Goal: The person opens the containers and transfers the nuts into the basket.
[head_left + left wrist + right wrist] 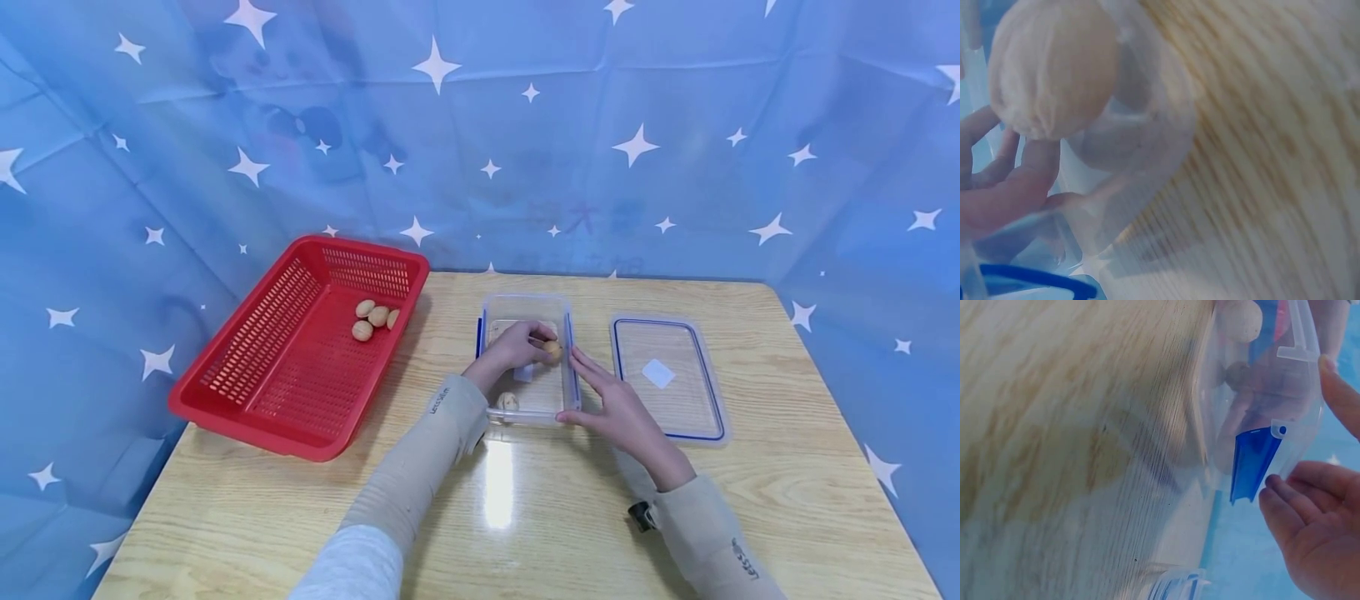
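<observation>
My left hand (517, 346) reaches into a clear plastic box (529, 415) and holds a walnut (552, 352) near its right wall. In the left wrist view, fingertips of the left hand (1007, 181) touch the underside of a large-looking walnut (1054, 69). Another walnut (507, 402) lies in the box's near left corner. My right hand (615, 408) rests against the right side of the box, thumb at the near corner. In the right wrist view, the right hand (1316, 519) has extended fingers beside a blue latch (1255, 464) on the box (1213, 412).
A red basket (258, 433) stands at the left with several walnuts (362, 331) inside. Right of the box lies a clear lid (671, 379) with a blue seal. A blue curtain with white stars (487, 108) hangs behind the wooden table (795, 492).
</observation>
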### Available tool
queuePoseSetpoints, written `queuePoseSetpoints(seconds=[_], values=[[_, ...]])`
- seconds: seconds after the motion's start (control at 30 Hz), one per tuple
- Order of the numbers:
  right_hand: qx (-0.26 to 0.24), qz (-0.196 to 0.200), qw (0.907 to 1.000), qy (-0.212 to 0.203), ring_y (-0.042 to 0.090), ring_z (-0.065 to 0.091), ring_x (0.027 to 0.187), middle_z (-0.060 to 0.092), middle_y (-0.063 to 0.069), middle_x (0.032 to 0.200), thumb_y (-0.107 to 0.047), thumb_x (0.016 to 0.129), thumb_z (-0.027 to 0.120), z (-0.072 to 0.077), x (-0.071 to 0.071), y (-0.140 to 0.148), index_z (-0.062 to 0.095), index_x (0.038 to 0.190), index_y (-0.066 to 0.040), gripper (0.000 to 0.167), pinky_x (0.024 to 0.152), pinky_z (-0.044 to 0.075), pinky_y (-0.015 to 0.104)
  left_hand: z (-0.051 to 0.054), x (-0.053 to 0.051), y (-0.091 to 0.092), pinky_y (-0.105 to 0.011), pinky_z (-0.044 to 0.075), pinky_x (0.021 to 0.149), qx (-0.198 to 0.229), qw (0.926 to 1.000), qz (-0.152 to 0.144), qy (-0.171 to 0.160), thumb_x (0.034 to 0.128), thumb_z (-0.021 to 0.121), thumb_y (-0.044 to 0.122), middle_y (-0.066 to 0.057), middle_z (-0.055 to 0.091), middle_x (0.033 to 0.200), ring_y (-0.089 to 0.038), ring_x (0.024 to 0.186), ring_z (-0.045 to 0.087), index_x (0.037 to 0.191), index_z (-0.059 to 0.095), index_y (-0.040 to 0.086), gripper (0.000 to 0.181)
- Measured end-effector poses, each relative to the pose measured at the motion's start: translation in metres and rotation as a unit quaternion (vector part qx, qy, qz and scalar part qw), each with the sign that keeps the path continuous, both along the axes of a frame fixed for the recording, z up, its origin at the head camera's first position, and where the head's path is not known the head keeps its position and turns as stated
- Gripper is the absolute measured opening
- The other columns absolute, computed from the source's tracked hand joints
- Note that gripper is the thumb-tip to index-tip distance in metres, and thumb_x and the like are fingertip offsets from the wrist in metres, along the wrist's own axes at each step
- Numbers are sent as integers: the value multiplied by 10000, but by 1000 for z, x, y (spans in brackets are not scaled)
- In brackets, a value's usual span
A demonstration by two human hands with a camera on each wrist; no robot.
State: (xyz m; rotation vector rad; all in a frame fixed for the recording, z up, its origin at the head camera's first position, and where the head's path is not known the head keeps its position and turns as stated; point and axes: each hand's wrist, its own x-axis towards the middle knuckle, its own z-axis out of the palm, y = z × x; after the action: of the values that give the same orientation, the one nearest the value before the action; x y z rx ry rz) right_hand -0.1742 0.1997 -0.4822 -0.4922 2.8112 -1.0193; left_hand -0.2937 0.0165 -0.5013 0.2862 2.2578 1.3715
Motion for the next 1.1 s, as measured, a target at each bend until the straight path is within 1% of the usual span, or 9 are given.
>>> queuePoseSetpoints(seconds=[0.2, 0.47, 0.63, 0.8, 1.1], values=[[-1, 0, 10000, -13, 447, 321, 1454, 248, 131, 1647, -425, 818, 790, 0, 0, 0, 323, 1549, -59, 941, 1149, 321, 623, -1, 0, -1, -320, 539, 963, 9, 10000, 40, -18, 897, 727, 92, -70, 644, 1290, -238, 1187, 623, 1191, 671, 139, 302], [-40, 24, 10000, 28, 440, 321, 1456, 257, 143, 1643, -423, 821, 788, 1, 0, 0, 326, 1544, -43, 938, 1152, 324, 615, 0, -1, -2, -307, 542, 971, 274, 9996, 46, 66, 896, 715, 65, -89, 650, 1292, -242, 1189, 628, 1186, 668, 114, 298], [-31, 29, 10000, 30, 439, 325, 1454, 259, 147, 1642, -431, 827, 781, 1, 1, 0, 325, 1545, -45, 934, 1143, 335, 617, 0, -2, -2, -294, 543, 967, 413, 9990, 108, 102, 900, 711, 67, -88, 655, 1281, -236, 1176, 634, 1202, 669, 114, 308], [-34, 7, 10000, -3, 439, 322, 1456, 255, 140, 1645, -433, 826, 780, 1, 1, 1, 321, 1549, -53, 936, 1142, 334, 623, -1, -2, -2, -281, 539, 966, 388, 9990, 112, 198, 902, 709, 72, -75, 664, 1275, -224, 1170, 638, 1211, 679, 128, 316], [23, -4, 10000, -55, 443, 307, 1462, 243, 121, 1652, -462, 825, 771, 1, 1, 1, 317, 1553, -67, 944, 1146, 329, 623, -1, -3, -3, -290, 537, 970, 422, 9986, 58, 303, 912, 693, 74, -97, 654, 1312, -253, 1206, 625, 1254, 671, 102, 343]])
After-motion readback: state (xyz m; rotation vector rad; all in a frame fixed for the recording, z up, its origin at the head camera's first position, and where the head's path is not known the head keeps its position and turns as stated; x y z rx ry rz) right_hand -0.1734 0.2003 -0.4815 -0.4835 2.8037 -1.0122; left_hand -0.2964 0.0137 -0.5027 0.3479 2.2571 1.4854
